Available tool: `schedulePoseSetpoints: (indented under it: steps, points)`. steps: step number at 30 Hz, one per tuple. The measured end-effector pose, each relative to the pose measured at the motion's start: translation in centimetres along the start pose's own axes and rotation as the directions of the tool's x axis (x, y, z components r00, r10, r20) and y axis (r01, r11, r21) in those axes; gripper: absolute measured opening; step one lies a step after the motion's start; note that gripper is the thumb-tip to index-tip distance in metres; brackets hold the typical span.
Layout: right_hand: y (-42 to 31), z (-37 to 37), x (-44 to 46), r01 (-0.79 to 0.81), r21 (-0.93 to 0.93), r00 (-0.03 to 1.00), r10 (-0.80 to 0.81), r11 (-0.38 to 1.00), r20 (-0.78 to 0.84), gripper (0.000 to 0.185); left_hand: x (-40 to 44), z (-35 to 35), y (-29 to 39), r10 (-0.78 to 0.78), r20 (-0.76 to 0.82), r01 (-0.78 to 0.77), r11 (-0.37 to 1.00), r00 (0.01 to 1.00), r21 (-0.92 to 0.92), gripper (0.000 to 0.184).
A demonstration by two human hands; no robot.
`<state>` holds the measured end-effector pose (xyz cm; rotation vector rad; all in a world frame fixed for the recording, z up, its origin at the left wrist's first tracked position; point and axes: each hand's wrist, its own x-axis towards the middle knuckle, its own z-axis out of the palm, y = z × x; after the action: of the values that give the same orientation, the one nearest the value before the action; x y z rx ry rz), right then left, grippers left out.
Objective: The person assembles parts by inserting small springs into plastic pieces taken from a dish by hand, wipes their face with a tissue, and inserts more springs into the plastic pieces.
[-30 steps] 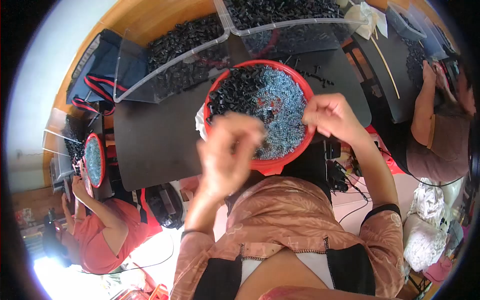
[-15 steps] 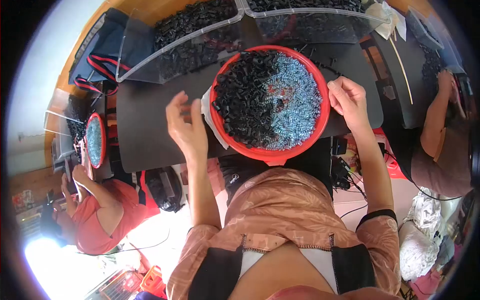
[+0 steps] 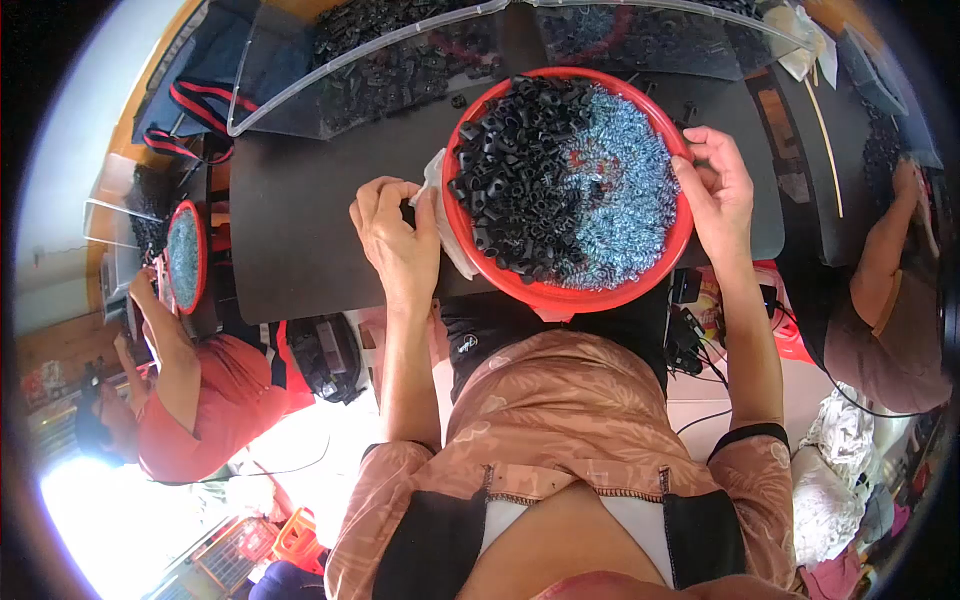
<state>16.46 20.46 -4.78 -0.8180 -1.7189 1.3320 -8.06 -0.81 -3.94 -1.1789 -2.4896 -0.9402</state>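
Thumb and fingers of the right hand (image 3: 722,185) bent at the right rim of a red basin (image 3: 550,296), impossible to tell whether clamped on it. Left of the basin, just beside a white sheet (image 3: 447,238) along its edge, the left hand (image 3: 400,240), thumb and fingers drawn close together, too unclear to tell whether around a piece. In the basin, at the near edge of a dark table (image 3: 300,220): black parts (image 3: 510,190) leftward, clear bluish parts (image 3: 630,200) rightward. Beyond the basin, transparent bins (image 3: 290,100); well left of it, a person in red (image 3: 215,395); well right, a person in brown (image 3: 900,330).
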Motion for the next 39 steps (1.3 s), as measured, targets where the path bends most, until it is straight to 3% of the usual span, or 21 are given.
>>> schedulePoseSetpoints:
  steps: [1,4,7,11,13,15,19,25,28,31,35,37,38,39]
  points:
    - [0.1,0.0,0.0,-0.01,0.013,1.0,0.01,1.0,-0.017,0.029,-0.1,-0.2,-0.4,0.002,0.031,-0.002,1.0,1.0,-0.014,0.014]
    - [-0.1,0.0,-0.1,-0.004,0.009,1.0,0.004,1.0,-0.022,0.029,-0.5,0.1,-1.5,-0.281,0.076,0.285,0.849,0.957,-0.444,0.017]
    - [0.4,-0.1,0.0,0.013,0.004,0.999,-0.013,1.0,-0.032,0.028,-0.5,0.3,-1.9,-0.389,-0.002,0.285,0.678,0.921,-0.678,0.022]
    - [0.1,-0.9,-0.3,-0.01,0.083,0.999,0.015,0.996,-0.051,0.027,-0.2,1.3,-1.5,-0.236,-0.051,0.179,0.847,0.97,-0.501,0.033]
    - [-0.1,-1.3,-0.5,-0.023,0.085,0.998,0.028,0.996,-0.05,0.027,-0.1,1.5,-1.4,-0.048,-0.068,0.031,0.974,0.997,-0.224,0.028]
    - [-0.3,-0.2,-0.5,-0.048,0.1,0.998,0.052,0.994,-0.039,0.027,0.3,1.0,-2.7,0.13,-0.035,-0.127,0.99,0.991,0.061,0.022]
    - [0.1,-0.3,-0.6,-0.014,0.126,0.999,0.02,0.992,-0.044,0.026,0.1,0.0,-1.0,-0.288,0.094,0.303,0.92,0.953,-0.247,0.016]
    - [0.4,0.0,-0.7,-0.01,0.163,0.997,0.022,0.987,-0.076,0.024,-0.3,0.4,-4.1,-0.275,-0.219,0.199,0.928,0.936,-0.314,0.013]
    - [0.4,-0.3,-0.7,-0.012,0.119,0.999,0.017,0.993,-0.043,0.024,-1.0,0.5,-4.7,-0.366,-0.314,0.169,0.843,0.876,-0.51,0.012]
    - [0.7,-0.1,-0.5,-0.002,0.085,0.998,0.007,0.996,-0.065,0.024,-1.3,-0.7,-4.4,-0.626,-0.186,0.141,0.434,0.758,-0.89,0.014]
    - [1.0,0.0,-0.5,-0.001,0.024,0.992,0.004,1.0,-0.128,0.025,-1.8,-4.5,-5.6,-0.73,-0.01,0.119,0.125,0.683,-0.985,0.022]
    - [0.4,0.1,-0.6,-0.014,0.007,0.992,0.015,1.0,-0.124,0.025,-3.6,-4.7,-4.7,-0.697,0.123,0.237,0.07,0.706,-0.969,0.02]
    - [0.3,0.1,-0.7,-0.028,-0.012,0.993,0.026,1.0,-0.116,0.025,-4.7,-4.7,-4.1,-0.677,0.185,0.292,0.047,0.713,-0.955,0.02]
    - [0.6,0.2,-0.7,-0.013,-0.027,0.993,0.01,1.0,-0.114,0.024,-6.5,-4.3,-3.3,-0.498,0.126,0.351,0.388,0.858,-0.852,0.01]
